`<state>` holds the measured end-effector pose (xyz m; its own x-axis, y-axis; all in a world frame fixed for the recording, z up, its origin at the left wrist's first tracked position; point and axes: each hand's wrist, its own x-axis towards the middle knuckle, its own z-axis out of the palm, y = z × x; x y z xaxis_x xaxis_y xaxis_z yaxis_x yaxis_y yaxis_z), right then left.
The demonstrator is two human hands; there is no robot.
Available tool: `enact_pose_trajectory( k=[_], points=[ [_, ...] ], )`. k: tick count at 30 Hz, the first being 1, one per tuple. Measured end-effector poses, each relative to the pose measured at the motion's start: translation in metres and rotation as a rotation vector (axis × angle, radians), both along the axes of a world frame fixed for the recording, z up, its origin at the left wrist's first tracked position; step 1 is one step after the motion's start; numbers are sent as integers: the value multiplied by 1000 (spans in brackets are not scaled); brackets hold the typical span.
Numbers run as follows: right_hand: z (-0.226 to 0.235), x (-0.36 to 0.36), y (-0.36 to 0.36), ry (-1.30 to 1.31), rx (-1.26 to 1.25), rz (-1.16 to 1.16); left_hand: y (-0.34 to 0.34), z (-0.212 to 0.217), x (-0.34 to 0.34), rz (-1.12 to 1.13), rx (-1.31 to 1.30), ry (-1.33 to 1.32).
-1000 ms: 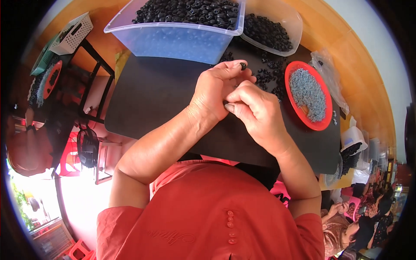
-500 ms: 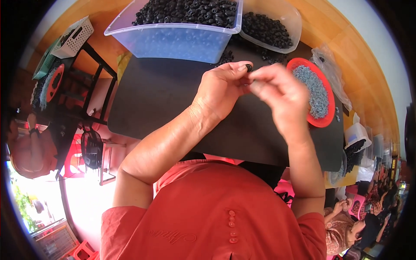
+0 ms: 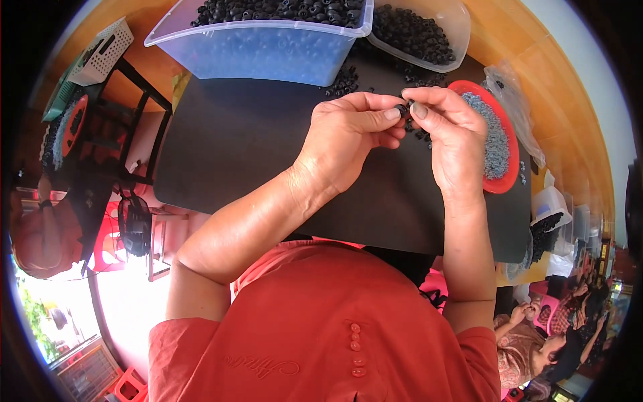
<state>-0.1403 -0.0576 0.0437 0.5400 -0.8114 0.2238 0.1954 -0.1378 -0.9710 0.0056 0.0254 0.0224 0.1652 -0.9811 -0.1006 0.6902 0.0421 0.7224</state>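
Note:
Over the table's right half, my two hands meet fingertip to fingertip. My left hand (image 3: 338, 137) pinches a small round black plastic piece (image 3: 401, 108) between thumb and forefinger, its other fingers curled below. Against this piece, my right hand (image 3: 457, 134) closes its thumb and forefinger on a small dark part (image 3: 411, 104). That part is mostly hidden by the fingertips, so its kind cannot be made out. Behind the right hand lies a red plate (image 3: 513, 157) heaped with small grey-blue pieces (image 3: 497, 137).
A large clear tub (image 3: 268, 57) of black pieces stands at the table's far side, beside a smaller clear container (image 3: 462, 40) of similar ones. Loose black pieces (image 3: 343, 82) lie on the dark table (image 3: 234, 141). A plastic bag (image 3: 512, 100) rests behind the plate. Other people sit at both sides.
My right hand, blurred before, is now steady, its fingertips a little farther away and to the right. The left fingertips have shifted slightly right with the black piece.

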Motion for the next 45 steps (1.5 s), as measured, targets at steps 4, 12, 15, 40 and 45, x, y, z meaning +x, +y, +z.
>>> enact_pose_trajectory(
  k=[4, 12, 15, 40, 45],
  points=[
    [-2, -1, 1, -6, -23, -16, 2, 3, -1, 25, 22, -24],
    [-1, 0, 5, 0, -44, 27, 4, 2, -2, 51, 10, -41],
    [0, -1, 5, 19, -114, 25, 4, 1, -1, 36, -10, -2],
    [-2, 1, 11, 34, -133, -37, 6, 5, -2, 26, -24, -19],
    [-4, 1, 10, 63, -176, -65, 5, 2, -1, -1, -8, 0]
  ],
)
